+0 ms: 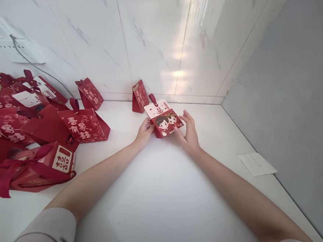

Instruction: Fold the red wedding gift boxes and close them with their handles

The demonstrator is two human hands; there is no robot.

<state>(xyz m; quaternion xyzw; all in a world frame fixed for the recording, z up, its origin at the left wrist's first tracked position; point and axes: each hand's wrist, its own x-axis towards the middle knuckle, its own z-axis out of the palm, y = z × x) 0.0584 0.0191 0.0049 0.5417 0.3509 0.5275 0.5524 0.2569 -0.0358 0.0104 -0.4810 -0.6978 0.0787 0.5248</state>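
Note:
A red and white wedding gift box (165,122) with a cartoon couple on its face and a dark red ribbon loop at its top is tilted between my two hands, just above or on the white table. My left hand (144,134) holds its left side, with the fingertips partly hidden behind the box. Around the right corner of the box, my right hand (189,134) has a loose grip: thumb against the lower front, a finger at the right edge, the other fingers stretched out. Right behind the held box stands a small red ribbon-topped box (140,97).
Several red gift boxes crowd the left side, including an upright one (90,94), a larger one (85,126) and a ribbon-tied box (40,166). A white paper (257,164) lies by the right edge. Marbled wall tiles (150,39) rise behind; a grey cable (40,66) hangs at left.

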